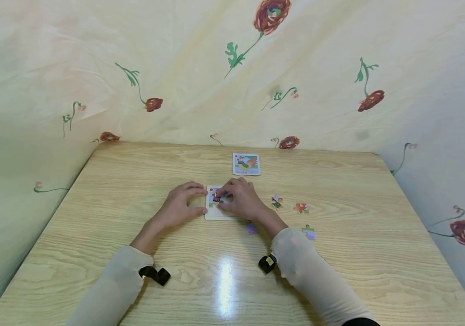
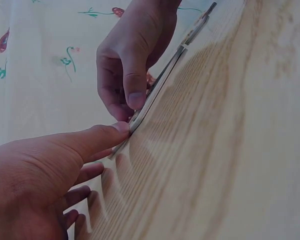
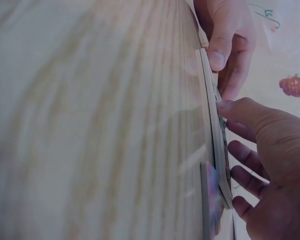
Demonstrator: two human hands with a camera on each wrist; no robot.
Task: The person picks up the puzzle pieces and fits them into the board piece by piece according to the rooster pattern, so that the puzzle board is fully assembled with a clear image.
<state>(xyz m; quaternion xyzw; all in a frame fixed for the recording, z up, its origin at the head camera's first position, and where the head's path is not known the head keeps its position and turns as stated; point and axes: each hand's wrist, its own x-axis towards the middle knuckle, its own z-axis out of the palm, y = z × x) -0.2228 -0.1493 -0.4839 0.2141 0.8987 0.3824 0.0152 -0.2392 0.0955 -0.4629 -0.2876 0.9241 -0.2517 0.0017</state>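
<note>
A small square puzzle board with a pale border lies flat on the table, part of its picture showing at the upper left. My left hand touches the board's left edge with thumb and fingertips, the fingers extended and slightly bent. Over the board, my right hand reaches in from the right. Its thumb and forefinger pinch a puzzle piece against the board; that hand hides most of the piece and the board's right side. In the right wrist view, the right thumb rests at the board's edge.
Loose puzzle pieces lie right of the board: a green and purple one, an orange one, a green and lilac one and a purple one by the right wrist. Behind the board sits a square picture card. Flowered cloth surrounds the wooden table.
</note>
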